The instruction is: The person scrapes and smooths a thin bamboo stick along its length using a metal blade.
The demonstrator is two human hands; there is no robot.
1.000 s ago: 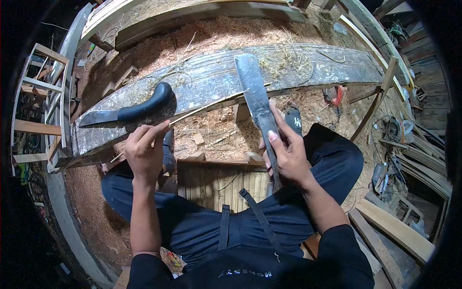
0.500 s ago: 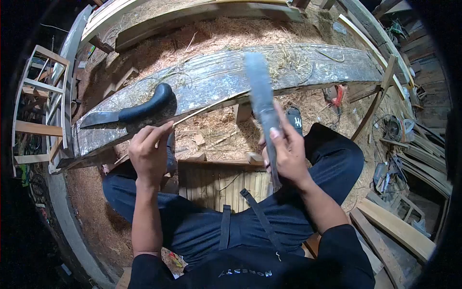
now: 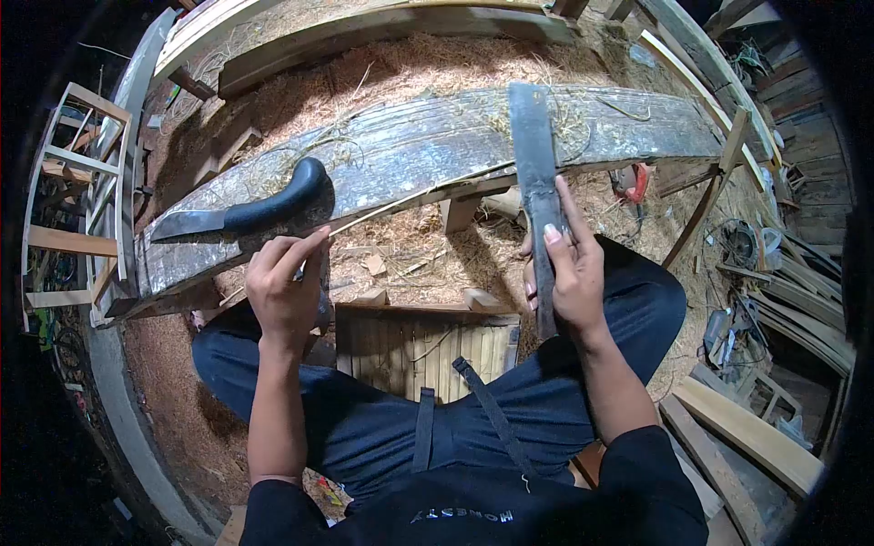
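My left hand (image 3: pixel 288 280) pinches one end of a thin, pale strip of wood or cane (image 3: pixel 421 193) between thumb and fingertips. The strip runs up to the right, along the front edge of the weathered plank bench (image 3: pixel 637 136), and its far part reaches the blade of a broad, flat knife (image 3: pixel 532 129). Around that knife's dark handle, the fingers of my right hand (image 3: pixel 574 278) are closed, with the blade pointing away from me. On the bench's left part lies another knife with a curved black handle (image 3: pixel 287 200), its blade towards the left.
Curly shavings (image 3: pixel 569 127) lie on the bench, and sawdust covers the floor. A slatted wooden seat (image 3: pixel 423 350) is between my legs. Wooden frames (image 3: pixel 82 164) stand at left; boards (image 3: pixel 751 437) lie at right. Behind the bench's right part is a red tool (image 3: pixel 633 182).
My right hand and the broad knife have moved to the right along the strip, away from my left hand. The left hand stays nearly in place, still pinching the strip.
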